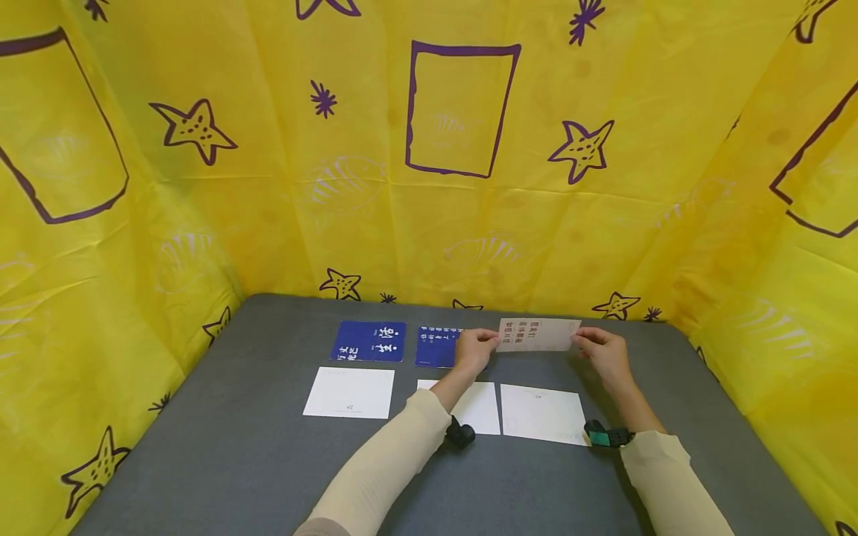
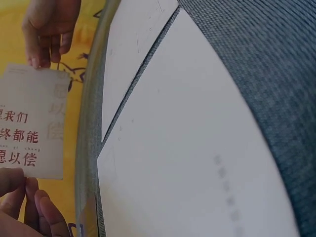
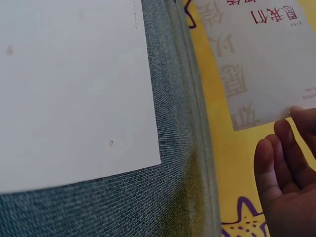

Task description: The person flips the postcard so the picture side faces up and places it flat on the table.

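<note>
Between both hands hangs a pale postcard (image 1: 538,336) with dark red Chinese characters, held up over the back right of the table. My left hand (image 1: 474,350) pinches its left edge between thumb and fingers. At the opposite edge, my right hand (image 1: 603,354) pinches it the same way. In the left wrist view the postcard (image 2: 32,123) shows its printed side, with larger faint tan characters along one border. A blue card (image 1: 437,347) with white writing lies behind the left hand, partly covered by it.
Another blue card (image 1: 368,341) lies at the back left. In front are white cards: one on the left (image 1: 350,393), a middle one (image 1: 479,409) partly under the left forearm, and a right one (image 1: 543,413). Yellow patterned cloth (image 1: 375,223) walls the grey table (image 1: 221,447).
</note>
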`<state>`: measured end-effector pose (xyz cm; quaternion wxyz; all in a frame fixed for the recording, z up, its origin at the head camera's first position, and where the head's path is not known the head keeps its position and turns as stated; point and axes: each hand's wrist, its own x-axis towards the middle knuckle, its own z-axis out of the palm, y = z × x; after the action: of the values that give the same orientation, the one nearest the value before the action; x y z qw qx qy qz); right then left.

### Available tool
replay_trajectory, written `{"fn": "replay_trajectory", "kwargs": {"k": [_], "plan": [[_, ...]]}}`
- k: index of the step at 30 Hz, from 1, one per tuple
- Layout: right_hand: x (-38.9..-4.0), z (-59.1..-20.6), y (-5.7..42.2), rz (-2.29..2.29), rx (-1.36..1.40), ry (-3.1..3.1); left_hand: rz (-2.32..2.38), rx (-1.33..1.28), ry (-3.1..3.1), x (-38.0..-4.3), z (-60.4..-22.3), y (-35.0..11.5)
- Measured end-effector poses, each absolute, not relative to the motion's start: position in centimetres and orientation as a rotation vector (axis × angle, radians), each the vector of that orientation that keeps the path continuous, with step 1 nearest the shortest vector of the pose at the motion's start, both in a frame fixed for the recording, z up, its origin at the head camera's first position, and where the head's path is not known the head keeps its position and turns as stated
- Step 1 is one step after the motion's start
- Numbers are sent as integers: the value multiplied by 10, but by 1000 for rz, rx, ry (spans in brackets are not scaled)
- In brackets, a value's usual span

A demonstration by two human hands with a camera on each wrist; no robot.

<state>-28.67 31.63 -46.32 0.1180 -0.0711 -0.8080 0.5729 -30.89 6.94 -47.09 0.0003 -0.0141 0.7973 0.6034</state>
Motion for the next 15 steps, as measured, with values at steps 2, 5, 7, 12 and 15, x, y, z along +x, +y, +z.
{"fn": "replay_trajectory", "kwargs": {"k": [2,5,7,12,15], "plan": [[-287,-464,316,1675,-200,-2357,1897,-38,2505,-308,-471,70],[-287,-465,317,1680,-195,-2357,1894,-42,2505,-307,-471,70],[-288,-465,317,1689,-200,-2358,1890,-45,2512,-307,-471,71],[-289,-466,315,1712,-212,-2363,1902,-89,2519,-306,-470,72],[-290,-466,314,1716,-214,-2369,1968,-117,2447,-307,-471,73]]}}
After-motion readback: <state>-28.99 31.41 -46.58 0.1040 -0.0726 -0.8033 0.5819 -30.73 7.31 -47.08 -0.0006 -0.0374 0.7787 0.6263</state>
